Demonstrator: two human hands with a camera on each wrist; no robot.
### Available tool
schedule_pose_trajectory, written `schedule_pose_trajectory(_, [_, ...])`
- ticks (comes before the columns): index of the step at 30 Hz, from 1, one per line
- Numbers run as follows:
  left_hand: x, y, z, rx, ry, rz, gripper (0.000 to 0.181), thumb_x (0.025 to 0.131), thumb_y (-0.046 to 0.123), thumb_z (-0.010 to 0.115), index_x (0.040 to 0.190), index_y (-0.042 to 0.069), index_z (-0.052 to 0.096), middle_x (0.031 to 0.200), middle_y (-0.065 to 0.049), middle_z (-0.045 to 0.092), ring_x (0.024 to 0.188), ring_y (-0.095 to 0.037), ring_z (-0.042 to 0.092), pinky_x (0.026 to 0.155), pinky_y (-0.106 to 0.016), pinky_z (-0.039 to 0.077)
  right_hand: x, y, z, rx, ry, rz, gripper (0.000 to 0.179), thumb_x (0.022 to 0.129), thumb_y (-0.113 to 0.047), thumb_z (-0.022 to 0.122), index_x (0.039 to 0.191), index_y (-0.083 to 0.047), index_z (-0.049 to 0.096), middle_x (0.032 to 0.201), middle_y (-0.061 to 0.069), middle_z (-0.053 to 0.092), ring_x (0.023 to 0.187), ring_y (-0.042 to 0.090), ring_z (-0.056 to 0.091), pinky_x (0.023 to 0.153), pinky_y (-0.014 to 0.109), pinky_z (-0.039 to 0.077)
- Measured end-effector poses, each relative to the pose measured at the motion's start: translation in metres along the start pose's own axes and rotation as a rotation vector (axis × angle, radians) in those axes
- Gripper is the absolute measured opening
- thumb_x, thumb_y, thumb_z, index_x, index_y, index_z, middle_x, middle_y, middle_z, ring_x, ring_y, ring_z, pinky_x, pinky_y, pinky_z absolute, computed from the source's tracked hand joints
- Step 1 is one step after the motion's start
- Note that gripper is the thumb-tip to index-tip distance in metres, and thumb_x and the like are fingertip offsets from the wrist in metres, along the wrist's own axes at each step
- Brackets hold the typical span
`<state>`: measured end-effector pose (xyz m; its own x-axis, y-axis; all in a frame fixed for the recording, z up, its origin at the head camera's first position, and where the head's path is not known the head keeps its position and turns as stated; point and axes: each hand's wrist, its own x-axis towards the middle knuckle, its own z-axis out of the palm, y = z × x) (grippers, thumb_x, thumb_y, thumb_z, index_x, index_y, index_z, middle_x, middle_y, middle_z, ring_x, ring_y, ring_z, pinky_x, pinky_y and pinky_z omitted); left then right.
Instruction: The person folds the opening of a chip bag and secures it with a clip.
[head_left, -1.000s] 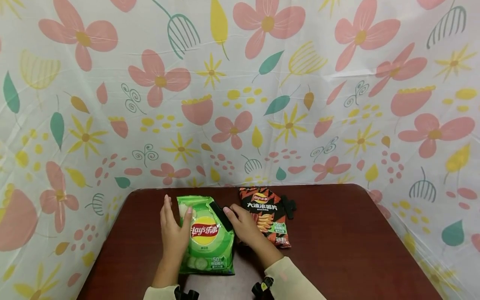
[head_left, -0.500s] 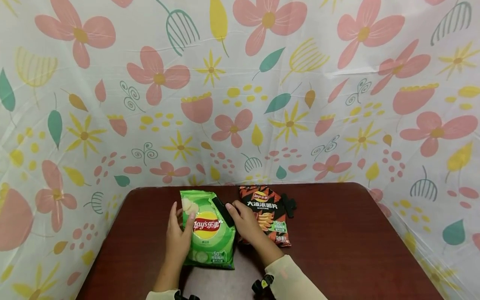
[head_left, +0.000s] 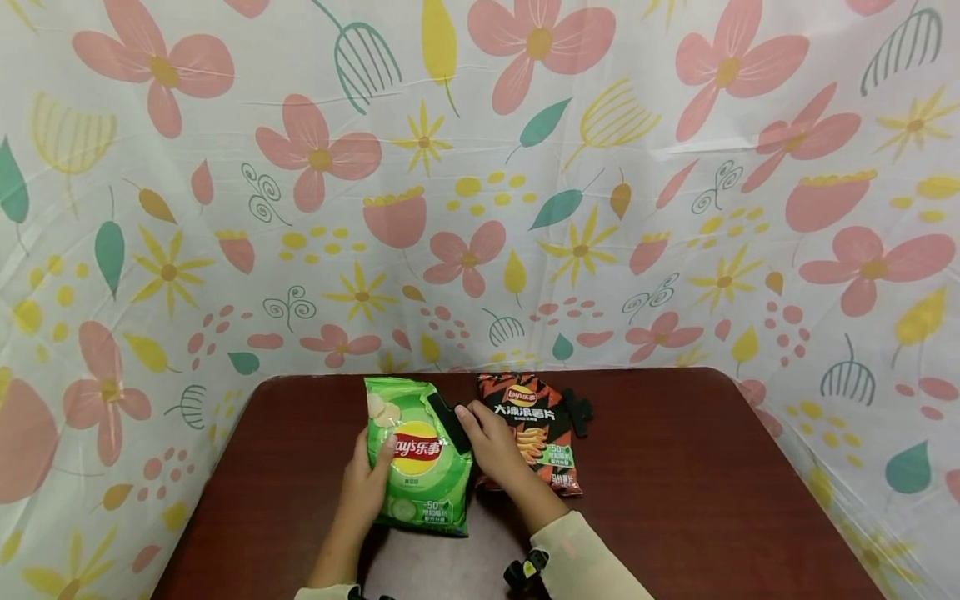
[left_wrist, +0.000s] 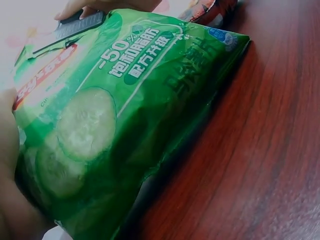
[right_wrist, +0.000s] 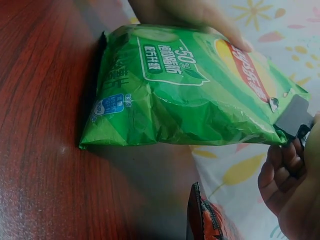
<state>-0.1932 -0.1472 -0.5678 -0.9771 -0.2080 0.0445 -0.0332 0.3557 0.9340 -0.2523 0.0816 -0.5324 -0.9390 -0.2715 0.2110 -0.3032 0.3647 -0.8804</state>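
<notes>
A green bag of potato chips [head_left: 423, 492] is held up at a tilt over the table, front facing me. My left hand [head_left: 367, 479] grips its left edge, thumb on the front and the other fingers behind, mostly hidden. A long black clip [head_left: 450, 423] sits slanted across the bag's upper right corner. My right hand [head_left: 491, 442] pinches that clip's handle between thumb and fingers. In the right wrist view the clip [right_wrist: 294, 115] covers the bag's corner, with the right fingers [right_wrist: 282, 172] curled beside it. The left wrist view shows the green bag [left_wrist: 140, 100] close up.
A black and orange bag of chips [head_left: 536, 396] lies just behind the right hand, with another black clip [head_left: 577, 412] at its right edge. Everything is on a dark red wooden table [head_left: 675, 500]. A flower-patterned cloth [head_left: 480, 167] hangs behind the table.
The green bag has lifted and shifted slightly right, its top tilting. The left hand has gone from spread fingers beside the bag to gripping its edge. The right hand stays on the clip.
</notes>
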Motion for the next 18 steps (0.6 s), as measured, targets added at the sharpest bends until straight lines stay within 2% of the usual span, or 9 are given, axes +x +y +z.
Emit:
schedule_pose_trajectory(11, [0.0002, -0.0064, 0.0028, -0.057, -0.033, -0.036, 0.059, 0.103, 0.054, 0.049, 0.15, 0.018, 0.041, 0.111, -0.013, 0.07, 0.097, -0.019, 0.066, 0.09, -0.039, 0.051, 0.0003, -0.0012, -0.0006, -0.004, 0.025, 0.038, 0.043, 0.106, -0.055, 0.038, 0.092, -0.018, 0.056, 0.068, 0.0, 0.042, 0.055, 0.011, 0.038, 0.056, 0.027, 0.037])
schedule_pose_trajectory(18, [-0.0004, -0.0057, 0.0038, -0.086, -0.007, -0.028, 0.053, 0.104, 0.05, 0.051, 0.143, 0.014, 0.047, 0.105, -0.012, 0.07, 0.092, -0.016, 0.064, 0.088, -0.036, 0.051, -0.0002, -0.0016, -0.0002, 0.015, 0.032, 0.057, 0.043, 0.104, -0.059, 0.041, 0.09, -0.021, 0.055, 0.069, -0.001, 0.041, 0.056, 0.012, 0.037, 0.058, 0.027, 0.037])
